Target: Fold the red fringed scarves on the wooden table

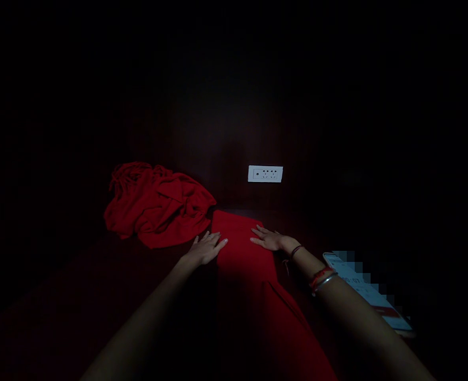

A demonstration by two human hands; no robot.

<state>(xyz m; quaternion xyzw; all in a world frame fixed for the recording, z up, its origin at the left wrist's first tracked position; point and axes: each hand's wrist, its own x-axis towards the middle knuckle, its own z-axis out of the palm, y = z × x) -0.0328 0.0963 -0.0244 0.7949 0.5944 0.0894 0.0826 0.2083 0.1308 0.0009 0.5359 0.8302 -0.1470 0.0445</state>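
A long strip of red cloth (pixel 244 264) lies flat on a dark surface and runs from the near edge towards the wall. My left hand (pixel 207 249) rests flat on the strip's left edge, fingers stretched out. On the cloth's right side near its far end, my right hand (pixel 270 239) also lies flat with fingers spread. Neither hand holds anything. Thread bands and a metal bangle circle my right forearm.
A crumpled heap of red cloth (pixel 158 206) sits at the back left, touching the strip's far corner. A white wall socket (pixel 265 173) is on the dark wall behind. A phone (pixel 366 291) with a lit screen lies at the right. The surroundings are very dark.
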